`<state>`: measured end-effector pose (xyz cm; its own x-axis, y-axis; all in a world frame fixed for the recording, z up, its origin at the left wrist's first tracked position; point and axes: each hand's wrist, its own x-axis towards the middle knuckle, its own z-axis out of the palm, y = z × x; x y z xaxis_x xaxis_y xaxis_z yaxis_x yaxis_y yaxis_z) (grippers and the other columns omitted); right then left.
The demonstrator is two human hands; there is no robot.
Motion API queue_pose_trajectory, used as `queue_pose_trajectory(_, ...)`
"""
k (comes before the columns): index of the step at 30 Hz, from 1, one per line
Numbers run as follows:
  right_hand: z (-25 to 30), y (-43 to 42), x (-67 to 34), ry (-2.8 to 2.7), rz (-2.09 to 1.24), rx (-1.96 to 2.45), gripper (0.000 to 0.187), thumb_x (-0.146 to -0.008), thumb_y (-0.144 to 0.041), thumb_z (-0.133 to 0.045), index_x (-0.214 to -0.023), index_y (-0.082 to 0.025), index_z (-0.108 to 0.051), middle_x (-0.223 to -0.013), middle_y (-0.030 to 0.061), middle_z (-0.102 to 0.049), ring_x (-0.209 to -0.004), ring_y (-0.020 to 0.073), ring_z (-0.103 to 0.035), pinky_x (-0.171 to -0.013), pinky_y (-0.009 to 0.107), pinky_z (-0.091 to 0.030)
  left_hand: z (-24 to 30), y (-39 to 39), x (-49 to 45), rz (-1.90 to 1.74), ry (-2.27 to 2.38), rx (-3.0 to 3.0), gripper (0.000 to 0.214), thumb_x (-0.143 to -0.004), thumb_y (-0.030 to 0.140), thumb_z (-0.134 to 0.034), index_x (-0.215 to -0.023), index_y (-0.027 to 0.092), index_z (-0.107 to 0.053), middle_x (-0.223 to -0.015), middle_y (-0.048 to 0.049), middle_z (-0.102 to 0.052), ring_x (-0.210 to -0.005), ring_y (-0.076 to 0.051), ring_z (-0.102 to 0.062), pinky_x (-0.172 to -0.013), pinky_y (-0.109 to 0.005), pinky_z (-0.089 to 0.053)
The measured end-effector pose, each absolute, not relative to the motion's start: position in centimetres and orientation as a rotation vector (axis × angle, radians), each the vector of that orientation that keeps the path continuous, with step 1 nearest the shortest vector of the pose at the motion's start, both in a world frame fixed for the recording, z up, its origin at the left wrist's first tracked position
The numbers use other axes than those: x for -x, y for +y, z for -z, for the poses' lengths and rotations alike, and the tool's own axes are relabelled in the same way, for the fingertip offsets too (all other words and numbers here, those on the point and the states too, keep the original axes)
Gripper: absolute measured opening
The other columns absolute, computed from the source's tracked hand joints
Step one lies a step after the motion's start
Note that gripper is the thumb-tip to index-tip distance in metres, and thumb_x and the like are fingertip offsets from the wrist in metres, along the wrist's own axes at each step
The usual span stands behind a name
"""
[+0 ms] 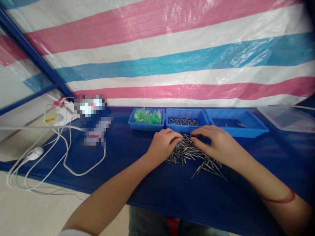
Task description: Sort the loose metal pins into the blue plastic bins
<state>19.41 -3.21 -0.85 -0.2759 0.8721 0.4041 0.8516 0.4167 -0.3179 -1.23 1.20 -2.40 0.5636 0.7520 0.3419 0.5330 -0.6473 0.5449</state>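
Note:
A loose pile of thin silvery metal pins, which look like blind rivets (188,150), lies on the dark blue tabletop. My left hand (163,142) reaches in at the pile's left side, thumb and fingertips drawn together over the pins; what is between them is too small to make out. From the right comes my right hand (216,144), its fingers curved above the pile and its thumb apart from them. No pin shows clearly in its grasp. Several pins are spread below the right palm, partly apart from the main heap.
Behind the pile stand three blue bins: one with green-and-white plastic packets (147,116), a middle bin (187,129) with pins, and a right bin (242,131) with a few pins. A clear plastic lid (287,119) lies right. White cables (66,154) loop on the left.

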Motion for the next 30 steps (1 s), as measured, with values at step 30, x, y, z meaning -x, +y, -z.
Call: queue_pose_trajectory(30, 0.0, -3.9, -18.3, -1.856, -0.385, 1.210, 0.012, -0.088, -0.029, -0.057, -0.092, -0.023, -0.065, -0.090, 0.0031, -0.067, -0.079, 0.0157, -0.061, -0.073, 0.031, -0.049, 0.8, -0.1, 0.8, -1.181, 0.860, -2.054, 0.011, -0.088, 0.024, -0.059, -0.092, 0.017, -0.067, -0.091, -0.0032, -0.068, -0.080, -0.012, -0.061, -0.071, -0.022, -0.045)
